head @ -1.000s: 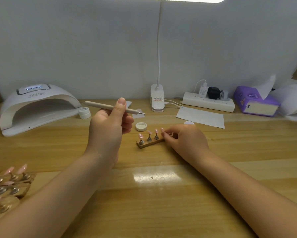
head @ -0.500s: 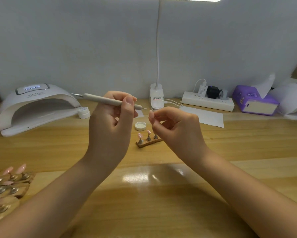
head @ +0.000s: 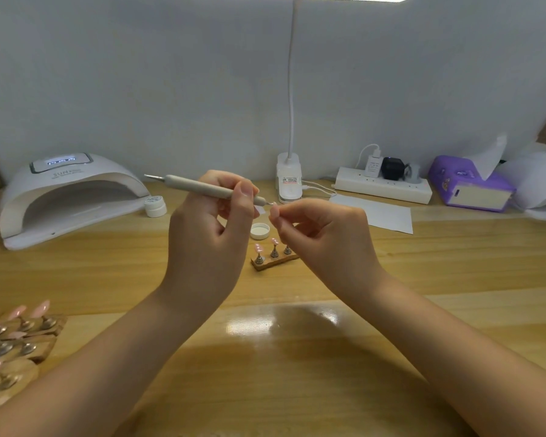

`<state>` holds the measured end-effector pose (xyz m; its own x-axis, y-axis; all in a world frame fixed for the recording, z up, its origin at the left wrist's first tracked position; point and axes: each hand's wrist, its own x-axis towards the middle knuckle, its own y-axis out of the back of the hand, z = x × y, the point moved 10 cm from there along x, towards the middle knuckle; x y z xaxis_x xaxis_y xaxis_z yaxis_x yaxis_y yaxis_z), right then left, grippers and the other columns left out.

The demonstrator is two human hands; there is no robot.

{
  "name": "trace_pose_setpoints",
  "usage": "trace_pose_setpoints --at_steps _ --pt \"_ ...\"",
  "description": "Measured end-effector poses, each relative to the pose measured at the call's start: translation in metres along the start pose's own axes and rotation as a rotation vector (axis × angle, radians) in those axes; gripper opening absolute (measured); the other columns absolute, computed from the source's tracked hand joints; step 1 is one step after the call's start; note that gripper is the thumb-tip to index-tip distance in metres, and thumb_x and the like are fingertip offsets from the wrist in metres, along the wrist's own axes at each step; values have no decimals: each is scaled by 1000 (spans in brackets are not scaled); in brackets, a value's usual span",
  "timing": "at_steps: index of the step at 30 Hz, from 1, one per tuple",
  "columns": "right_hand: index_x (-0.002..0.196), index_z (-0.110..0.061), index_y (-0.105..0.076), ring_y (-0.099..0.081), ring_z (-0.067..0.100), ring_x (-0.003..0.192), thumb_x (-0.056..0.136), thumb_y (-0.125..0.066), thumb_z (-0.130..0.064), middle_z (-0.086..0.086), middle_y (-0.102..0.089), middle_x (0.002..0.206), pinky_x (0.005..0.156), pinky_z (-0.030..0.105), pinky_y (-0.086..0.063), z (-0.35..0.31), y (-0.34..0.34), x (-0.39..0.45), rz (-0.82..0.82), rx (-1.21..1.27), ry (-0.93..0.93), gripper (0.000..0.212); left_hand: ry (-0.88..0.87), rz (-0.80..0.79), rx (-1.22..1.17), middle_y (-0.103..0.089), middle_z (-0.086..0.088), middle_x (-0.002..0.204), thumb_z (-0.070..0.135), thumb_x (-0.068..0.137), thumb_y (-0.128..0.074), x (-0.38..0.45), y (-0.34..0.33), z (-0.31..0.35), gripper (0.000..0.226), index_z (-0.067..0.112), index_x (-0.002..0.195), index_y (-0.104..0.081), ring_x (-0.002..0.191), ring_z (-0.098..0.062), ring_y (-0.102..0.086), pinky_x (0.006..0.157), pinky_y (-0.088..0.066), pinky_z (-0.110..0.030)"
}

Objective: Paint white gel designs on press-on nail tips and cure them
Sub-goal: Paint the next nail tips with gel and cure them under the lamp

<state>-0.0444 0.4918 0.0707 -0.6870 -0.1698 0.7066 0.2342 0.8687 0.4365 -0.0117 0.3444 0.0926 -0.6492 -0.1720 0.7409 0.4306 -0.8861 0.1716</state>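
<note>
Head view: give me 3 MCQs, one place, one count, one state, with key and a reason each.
1. Where is the white cap?
A. inside the nail lamp
B. on the desk behind the small wooden stand
C. on the tissue box

2. How many pegs on the small wooden stand carry a pink nail tip?
A. two
B. five
C. none

3. What is the left hand doing?
A. lying flat on the desk
B. holding the dotting pen
C. gripping the lamp stem

Key: 1 B, the cap lies just past the stand. 2 A, two pegs are topped pink and the third shown looks bare. 3 B, its fingers wrap the dotting pen, tip toward the right hand.
</note>
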Motion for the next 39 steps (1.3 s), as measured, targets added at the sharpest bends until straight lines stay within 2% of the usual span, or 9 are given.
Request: trace_pose_setpoints --at_steps 5,10,15,17,22,26,39 --pt "95 -12 -76 -68 8 68 88 -69 -19 -6 -72 78 67 30 -57 -2 2 0 12 -5 10 12 9 -5 -2 -65 13 81 32 95 -46 -1 -2 0 15 28 86 -57 70 -13 -63 58 -48 -24" --pt "95 -12 -76 -68 8 67 88 -70 -18 -5 -73 79 67 30 -57 -1 1 0 14 -8 6 12 4 -4 9 -66 13 78 32 95 -46 0 -1 -1 15 28 86 -57 68 -7 -62 56 -46 -15" --pt "95 -12 -76 -68 7 67 88 -69 -19 -5 -73 78 66 29 -57 -2 2 0 21 -20 18 12 -9 2 8 -63 13 68 31 95 -46 -1 -2 1 14 29 85 -56 67 -9 -62 55 -46 -16" --pt "96 -12 -76 -68 6 67 88 -69 -20 -6 -73 79 67 27 -57 -2 2 0 19 -20 22 13 -17 10 3 -64 16 69 30 95 -46 -1 0 2 14 30 85 -56 69 -6 -62 58 -45 -13" --pt "96 -13 -76 -68 6 69 88 -68 -21 -6 -73 80 67 27 -57 0 3 0 30 -18 19 14 -50 47 -11 -65 16 72 28 97 -46 1 6 10 14 30 87 -55 75 -5 -65 65 -49 -16" --pt "96 -13 -76 -68 5 69 89 -68 -22 -8 -72 80 68 26 -57 1 3 0 29 -20 12 14 -57 48 -43 -64 25 74 30 96 -46 3 8 14 12 29 88 -55 77 -2 -65 68 -47 -13" --pt "97 -13 -75 -69 9 70 88 -68 -21 -7 -72 81 67 30 -58 3 1 -1 23 2 -5 14 -13 -3 11 -65 14 76 32 95 -45 0 -1 5 15 29 85 -56 68 -9 -62 56 -44 -14"
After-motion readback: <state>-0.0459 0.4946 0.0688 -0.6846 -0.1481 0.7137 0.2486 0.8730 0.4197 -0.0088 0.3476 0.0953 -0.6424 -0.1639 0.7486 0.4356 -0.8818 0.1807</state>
